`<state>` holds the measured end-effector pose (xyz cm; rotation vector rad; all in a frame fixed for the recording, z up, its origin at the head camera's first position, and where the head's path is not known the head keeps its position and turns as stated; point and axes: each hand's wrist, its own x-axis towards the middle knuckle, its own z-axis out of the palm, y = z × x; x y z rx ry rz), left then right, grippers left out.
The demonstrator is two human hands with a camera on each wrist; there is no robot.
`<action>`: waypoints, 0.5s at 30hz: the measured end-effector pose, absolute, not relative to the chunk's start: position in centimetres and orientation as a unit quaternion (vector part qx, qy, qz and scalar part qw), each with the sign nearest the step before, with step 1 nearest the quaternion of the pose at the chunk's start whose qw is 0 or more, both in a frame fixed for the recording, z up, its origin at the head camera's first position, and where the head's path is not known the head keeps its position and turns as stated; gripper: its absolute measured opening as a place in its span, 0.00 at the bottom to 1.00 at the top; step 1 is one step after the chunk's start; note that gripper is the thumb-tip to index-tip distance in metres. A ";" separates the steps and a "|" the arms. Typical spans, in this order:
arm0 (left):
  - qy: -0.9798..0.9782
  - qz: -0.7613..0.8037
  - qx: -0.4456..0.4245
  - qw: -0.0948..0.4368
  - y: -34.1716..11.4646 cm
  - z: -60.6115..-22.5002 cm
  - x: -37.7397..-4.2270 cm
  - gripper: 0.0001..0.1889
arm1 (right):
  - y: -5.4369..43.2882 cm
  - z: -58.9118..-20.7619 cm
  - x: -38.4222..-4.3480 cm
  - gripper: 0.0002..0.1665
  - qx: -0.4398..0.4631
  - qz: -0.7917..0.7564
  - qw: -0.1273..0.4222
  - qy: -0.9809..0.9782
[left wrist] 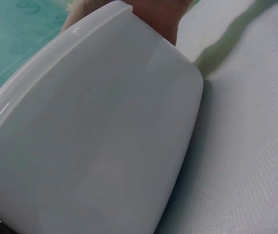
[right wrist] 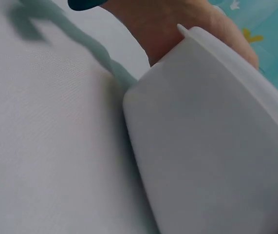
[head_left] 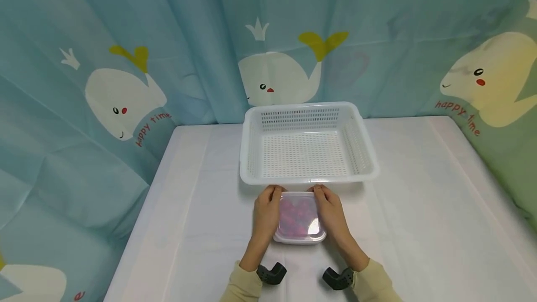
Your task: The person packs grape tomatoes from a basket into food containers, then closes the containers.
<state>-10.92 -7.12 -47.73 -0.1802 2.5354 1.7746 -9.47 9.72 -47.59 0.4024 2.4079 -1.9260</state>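
Observation:
A small white food container (head_left: 299, 218) with a see-through lid stands on the white table, and pink or red pieces show through the lid. My left hand (head_left: 266, 216) lies along its left side, with the thumb and fingers gripping the far left corner at the lid's edge. On the opposite side my right hand (head_left: 334, 216) holds the far right corner in the same way. Both wrist views are filled by the container's plain side wall (left wrist: 100, 126), close to the white cloth. The fingertips behind the far edge are partly hidden.
Just beyond the container sits a white perforated plastic basket (head_left: 308, 181) with nothing inside. A blue-green curtain (head_left: 201, 50) with whale prints hangs behind and at both sides of the table (head_left: 419, 209). Black wrist devices (head_left: 271, 274) are worn on both wrists.

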 end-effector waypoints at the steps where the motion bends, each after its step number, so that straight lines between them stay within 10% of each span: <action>1: 0.816 0.575 -0.060 0.017 -7.2 -47.8 -10.9 0.18 | 9.8 -47.6 -9.5 0.24 0.133 -0.616 0.013 0.777; 15: 0.789 0.611 -0.057 -0.003 -7.2 -48.3 -10.9 0.17 | 10.1 -47.9 -9.5 0.25 0.138 -0.621 -0.004 0.771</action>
